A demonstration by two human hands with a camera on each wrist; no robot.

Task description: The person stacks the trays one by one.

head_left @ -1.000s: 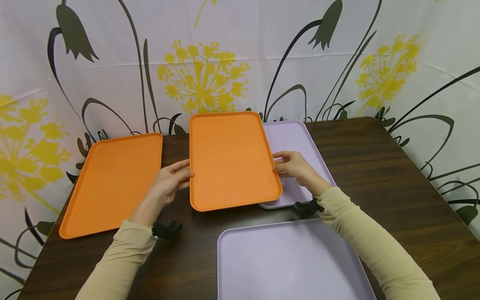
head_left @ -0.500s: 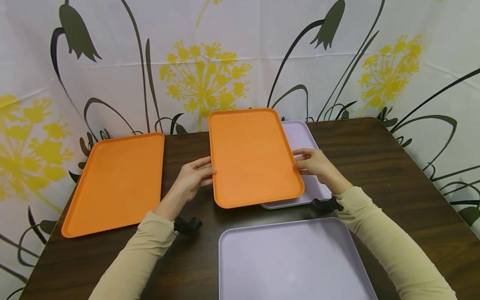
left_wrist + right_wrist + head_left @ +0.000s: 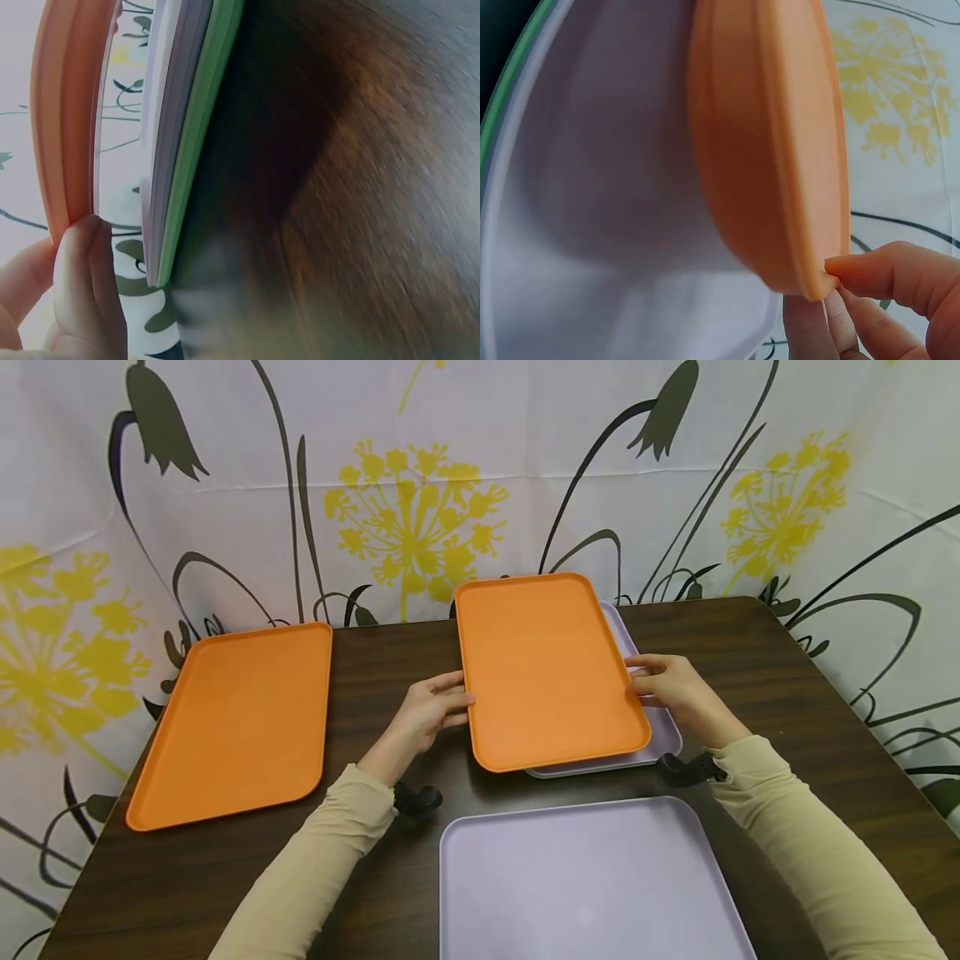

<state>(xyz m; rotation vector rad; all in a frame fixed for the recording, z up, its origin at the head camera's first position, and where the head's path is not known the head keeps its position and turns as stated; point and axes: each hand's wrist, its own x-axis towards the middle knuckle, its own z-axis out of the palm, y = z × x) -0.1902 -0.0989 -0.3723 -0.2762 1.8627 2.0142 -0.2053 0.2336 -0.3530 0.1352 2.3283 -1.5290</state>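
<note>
Pinching orange tray [image 3: 551, 672]: left fingers [image 3: 75, 262], right fingers [image 3: 874, 271]; lavender tray [image 3: 664, 732] beneath mostly hidden.

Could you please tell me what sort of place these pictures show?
Probably an indoor tabletop workspace, though the wider room is out of view. A flower-printed cloth hangs behind a dark wood-grain table, and an orange tray is held above a lilac tray.

Two orange trays [image 3: 553, 672] [image 3: 240, 727], at least two lilac trays [image 3: 585, 885] [image 3: 667, 735] and one green tray edge [image 3: 195, 142] show. Two hands [image 3: 423, 710] [image 3: 678, 685], two black wristbands [image 3: 416, 802] [image 3: 690, 770], one worktop [image 3: 750, 685] and one patterned cloth [image 3: 562, 443] are in view.
</note>
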